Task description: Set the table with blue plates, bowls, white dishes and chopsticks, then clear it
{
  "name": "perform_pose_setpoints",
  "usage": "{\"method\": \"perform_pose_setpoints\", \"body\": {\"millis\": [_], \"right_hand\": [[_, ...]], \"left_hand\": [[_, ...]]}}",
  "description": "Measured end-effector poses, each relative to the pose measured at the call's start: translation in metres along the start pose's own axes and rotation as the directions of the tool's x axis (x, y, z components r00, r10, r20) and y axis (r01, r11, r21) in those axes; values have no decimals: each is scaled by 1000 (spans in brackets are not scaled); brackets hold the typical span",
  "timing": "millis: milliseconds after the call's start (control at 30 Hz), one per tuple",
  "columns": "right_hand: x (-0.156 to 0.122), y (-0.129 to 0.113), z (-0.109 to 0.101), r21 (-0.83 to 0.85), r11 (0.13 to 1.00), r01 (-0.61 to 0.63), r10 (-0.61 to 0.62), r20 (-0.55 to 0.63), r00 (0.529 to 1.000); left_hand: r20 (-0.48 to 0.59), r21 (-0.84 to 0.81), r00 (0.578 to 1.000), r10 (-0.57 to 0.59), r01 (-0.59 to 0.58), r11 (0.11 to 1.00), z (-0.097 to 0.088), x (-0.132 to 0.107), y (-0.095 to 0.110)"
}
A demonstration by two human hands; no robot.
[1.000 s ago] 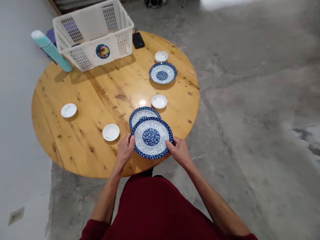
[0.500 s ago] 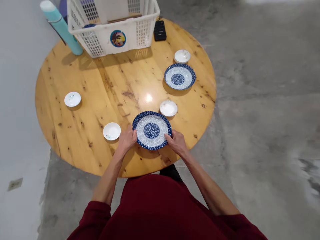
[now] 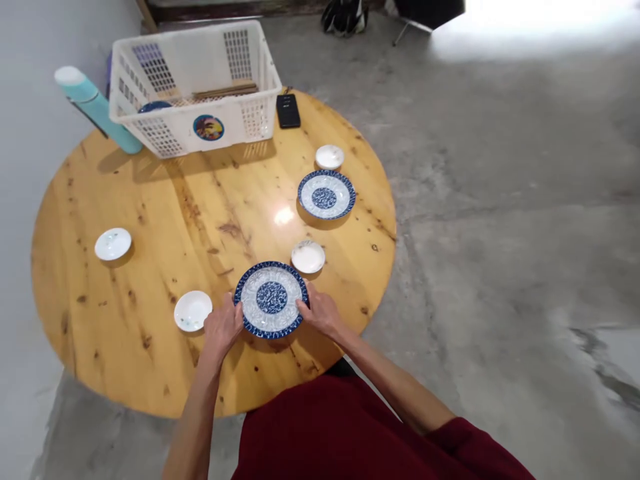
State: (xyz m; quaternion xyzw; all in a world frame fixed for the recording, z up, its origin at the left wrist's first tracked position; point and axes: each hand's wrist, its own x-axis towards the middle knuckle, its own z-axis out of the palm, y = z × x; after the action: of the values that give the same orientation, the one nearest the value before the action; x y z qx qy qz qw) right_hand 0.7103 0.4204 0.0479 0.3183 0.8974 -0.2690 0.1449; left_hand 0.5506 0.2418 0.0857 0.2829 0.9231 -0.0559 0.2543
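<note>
Between my two hands is a blue-and-white patterned plate (image 3: 271, 299) at the near side of the round table. My left hand (image 3: 223, 325) is closed on its left rim, the thumb on top. On the right rim my right hand (image 3: 320, 309) grips it the same way. Whether the plate's base touches the wood I cannot tell. A small white bowl (image 3: 193, 311) sits just left of my left hand. Behind the plate's right edge is another small white bowl (image 3: 308, 257).
Farther back on the wooden table (image 3: 165, 267) lie a second patterned plate (image 3: 327, 195), a small bowl (image 3: 329, 157) and a black phone-like object (image 3: 288, 111). At left is another bowl (image 3: 113, 245). A white plastic basket (image 3: 195, 127) and a turquoise bottle (image 3: 100, 110) stand at the back.
The camera view has tilted up and shifted right, so everything sits lower and further left. Both hands keep their hold on the plate, which stays in about the same place on the table.
</note>
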Motion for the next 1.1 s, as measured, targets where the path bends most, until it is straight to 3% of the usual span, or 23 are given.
{"method": "perform_pose_setpoints", "body": {"millis": [200, 433, 567, 700, 800, 933, 1100], "right_hand": [[7, -2, -8, -94, 995, 35, -26, 92, 995], [9, 0, -14, -107, 993, 50, -34, 141, 989], [14, 7, -7, 98, 995, 23, -30, 65, 997], [23, 9, 10, 389, 921, 32, -24, -26, 999], [24, 4, 19, 442, 897, 10, 32, -86, 996], [7, 3, 27, 444, 895, -36, 105, -131, 986], [-34, 18, 33, 479, 875, -70, 166, -161, 973]], "left_hand": [[65, 87, 998, -22, 16, 996, -8, 3, 3], [67, 31, 998, -11, 9, 999, -6, 5, -4], [-2, -198, 1000, 28, -28, 980, 9, 9, -15], [-67, -550, 992, 106, -125, 826, 33, 17, -20], [-146, -642, 987, 71, -149, 752, 46, 21, -19], [-178, -639, 983, 51, -155, 754, 53, 17, -18], [-191, -642, 976, 101, -202, 740, 54, -9, -8]]}}
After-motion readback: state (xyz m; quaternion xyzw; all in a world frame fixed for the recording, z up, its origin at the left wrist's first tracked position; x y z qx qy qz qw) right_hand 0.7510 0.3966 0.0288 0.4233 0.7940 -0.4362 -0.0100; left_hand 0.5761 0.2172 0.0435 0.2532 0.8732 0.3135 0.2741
